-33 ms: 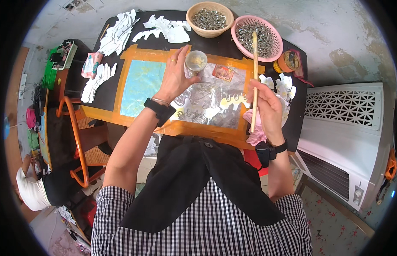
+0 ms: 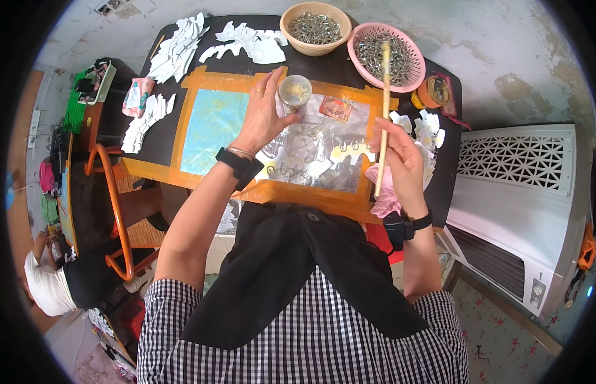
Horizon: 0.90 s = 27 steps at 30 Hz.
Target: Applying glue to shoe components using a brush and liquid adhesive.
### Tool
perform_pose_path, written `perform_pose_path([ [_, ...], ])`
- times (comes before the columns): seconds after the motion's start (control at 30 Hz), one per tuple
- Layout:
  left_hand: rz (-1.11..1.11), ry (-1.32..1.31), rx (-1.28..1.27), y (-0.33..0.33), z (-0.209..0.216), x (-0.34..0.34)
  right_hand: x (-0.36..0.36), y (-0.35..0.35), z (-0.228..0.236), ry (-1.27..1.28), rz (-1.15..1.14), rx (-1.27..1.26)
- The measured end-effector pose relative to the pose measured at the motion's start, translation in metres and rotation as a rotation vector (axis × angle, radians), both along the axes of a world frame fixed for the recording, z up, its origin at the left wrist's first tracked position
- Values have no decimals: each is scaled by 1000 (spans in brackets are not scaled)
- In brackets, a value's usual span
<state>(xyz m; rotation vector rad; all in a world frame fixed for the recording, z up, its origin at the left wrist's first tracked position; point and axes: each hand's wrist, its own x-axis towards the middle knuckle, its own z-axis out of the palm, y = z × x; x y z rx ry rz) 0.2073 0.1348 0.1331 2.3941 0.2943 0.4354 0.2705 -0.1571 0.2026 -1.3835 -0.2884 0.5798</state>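
Note:
My left hand [image 2: 265, 114] is curved round the near left side of a small clear cup [image 2: 294, 91] on the taped work sheet [image 2: 211, 131]. Its thumb lies by the cup's base, its fingers along the left side. Something pale yellowish shows in the cup. My right hand [image 2: 403, 153] holds a long wooden-handled brush [image 2: 384, 134] by its lower part, with the tip pointing away over a pink basket. White cut-out pieces [image 2: 350, 154] with yellowish smears and small metal rings [image 2: 288, 173] lie on the sheet between my hands.
A beige bowl [image 2: 315, 45] and the pink basket [image 2: 418, 61], both full of metal rings, stand at the back. White pieces [image 2: 178, 48] are stacked at the left and right. Pink cloth [image 2: 386, 201] lies by my right wrist. A white heater-like unit [image 2: 509, 211] stands right.
The brush has tilted slightly, its far tip moving a little to the right. My left hand and the cup stay where they were.

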Motion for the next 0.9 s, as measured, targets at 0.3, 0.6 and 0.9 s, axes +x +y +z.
perform_pose_path([
  [0.3, -87, 40, 150, 6, 10, 12, 8, 6, -13, -468, 16, -39],
  [0.6, -190, 174, 122, 21, 12, 31, 11, 16, -9, -543, -55, -45],
  [0.9, -164, 349, -249, 37, 24, 44, 14, 33, -3, -503, -110, -43],
])
